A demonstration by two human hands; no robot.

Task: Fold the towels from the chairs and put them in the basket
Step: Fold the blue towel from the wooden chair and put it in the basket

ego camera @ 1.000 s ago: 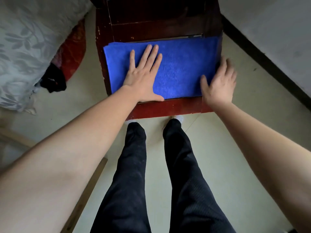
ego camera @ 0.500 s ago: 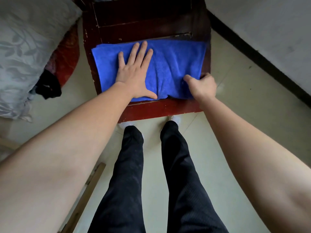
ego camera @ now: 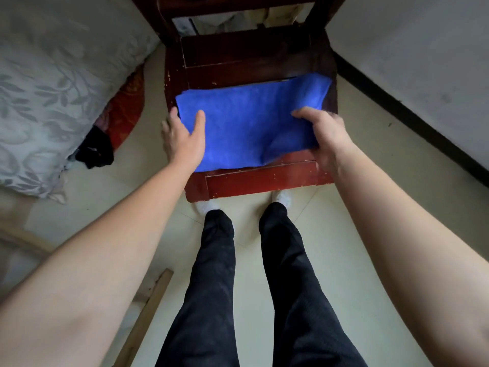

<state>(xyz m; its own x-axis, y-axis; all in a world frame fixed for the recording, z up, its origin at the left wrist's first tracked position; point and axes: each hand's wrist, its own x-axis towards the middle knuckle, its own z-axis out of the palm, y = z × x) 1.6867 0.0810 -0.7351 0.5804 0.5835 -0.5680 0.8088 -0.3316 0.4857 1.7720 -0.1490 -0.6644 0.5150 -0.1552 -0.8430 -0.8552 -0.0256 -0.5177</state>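
Observation:
A folded blue towel [ego camera: 251, 120] lies across the seat of a dark red wooden chair [ego camera: 259, 181] in front of me. My left hand [ego camera: 182, 139] holds the towel's near left edge, thumb on top and fingers under it. My right hand [ego camera: 322, 133] grips the near right edge, fingers curled beneath and thumb over the cloth, which bulges up beside it. The towel's far right corner lifts off the seat. No basket is in view.
A bed with a grey leaf-patterned cover [ego camera: 58, 83] stands at the left, with red and black cloth [ego camera: 116, 128] under its edge. A white wall with a dark skirting [ego camera: 412, 120] runs along the right. A wooden stick [ego camera: 148, 313] lies on the tiled floor by my legs.
My left hand has left the top of the towel and taken its left edge. My right hand has gripped the right edge, and the towel has begun to rise off the seat.

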